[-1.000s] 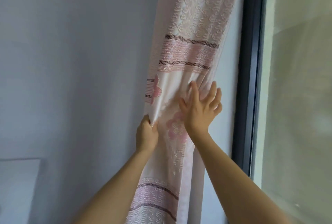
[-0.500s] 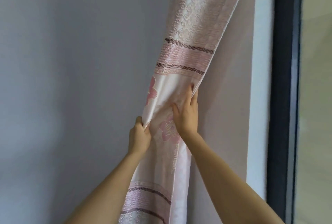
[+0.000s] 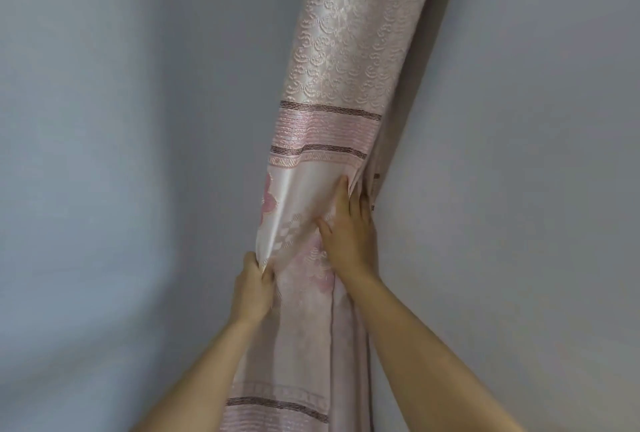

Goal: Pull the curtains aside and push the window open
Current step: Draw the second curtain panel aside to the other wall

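The left hand (image 3: 252, 293) is closed into a fist, its fingers (image 3: 265, 277) curled tight around the left edge of the pale pink, shiny woven curtain with darker pink bands, thin brown stripes and pink flower motifs (image 3: 332, 113). The cloth puckers where that fist pinches it, and the fold runs up from the knuckles.

The right hand (image 3: 351, 241) lies higher and to the right, palm against the curtain. Its fingers (image 3: 343, 196) are stretched long and close together, the tips tucked into the gathered right edge of the fabric just under the lower brown stripe; the thumb spreads leftward across the smooth satin part. How much cloth those fingers have wrapped behind them cannot be told, since the far side is hidden.

The curtain is bunched into a narrow column between the two hands, leaning up toward the right, and it hangs on down between the two bare forearms. It sits against a plain grey-blue wall (image 3: 121, 154) that fills both sides of the view.
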Tool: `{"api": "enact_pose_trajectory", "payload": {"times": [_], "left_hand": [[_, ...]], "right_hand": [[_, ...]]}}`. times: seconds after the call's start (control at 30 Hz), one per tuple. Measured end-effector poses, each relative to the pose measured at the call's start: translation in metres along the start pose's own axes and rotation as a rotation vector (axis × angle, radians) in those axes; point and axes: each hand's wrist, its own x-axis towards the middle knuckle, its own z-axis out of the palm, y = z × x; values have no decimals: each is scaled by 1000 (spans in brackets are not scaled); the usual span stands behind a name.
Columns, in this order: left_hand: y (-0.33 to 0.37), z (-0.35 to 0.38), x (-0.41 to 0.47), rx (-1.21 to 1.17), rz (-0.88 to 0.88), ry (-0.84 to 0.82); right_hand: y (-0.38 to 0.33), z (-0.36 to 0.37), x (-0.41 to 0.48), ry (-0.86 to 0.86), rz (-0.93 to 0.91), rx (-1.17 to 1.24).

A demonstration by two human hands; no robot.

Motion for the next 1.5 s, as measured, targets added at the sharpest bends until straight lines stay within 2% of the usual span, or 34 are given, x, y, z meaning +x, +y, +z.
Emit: {"api": "enact_pose_trajectory", "payload": {"times": [0.27, 0.43, 0.67, 0.87, 0.9, 0.97, 1.03, 1.13, 1.2, 1.37, 1.5], "left_hand": [[-46, 29, 53, -27, -44, 7], [-67, 32, 84, -54, -125, -58], [-75, 37, 100, -36, -85, -141], [-81, 1, 96, -21, -33, -140], [-81, -5, 94, -19, -28, -140], [-82, -14, 93, -29, -24, -130], [-82, -21, 90, -43, -31, -136], [-86, -24, 83, -61, -20, -186], [-87, -24, 77, -51, -2, -215], [-83, -21, 66, -59, 42, -282], [-87, -12, 80, -6, 39, -269]], "right_hand": [[18, 56, 28, -31, -76, -24], [16, 73, 37, -98, -75, -30], [22, 71, 40, -110, -67, -50], [-6, 65, 31, -102, -64, -100], [-13, 63, 29, -72, -67, -145], [-28, 62, 26, 106, -78, -198], [-42, 56, 22, 276, -29, -136], [-57, 42, 28, 336, 92, 24], [-59, 34, 38, 375, 126, 25], [-40, 31, 48, 311, 205, -59], [-24, 40, 65, 156, 181, -91]]}}
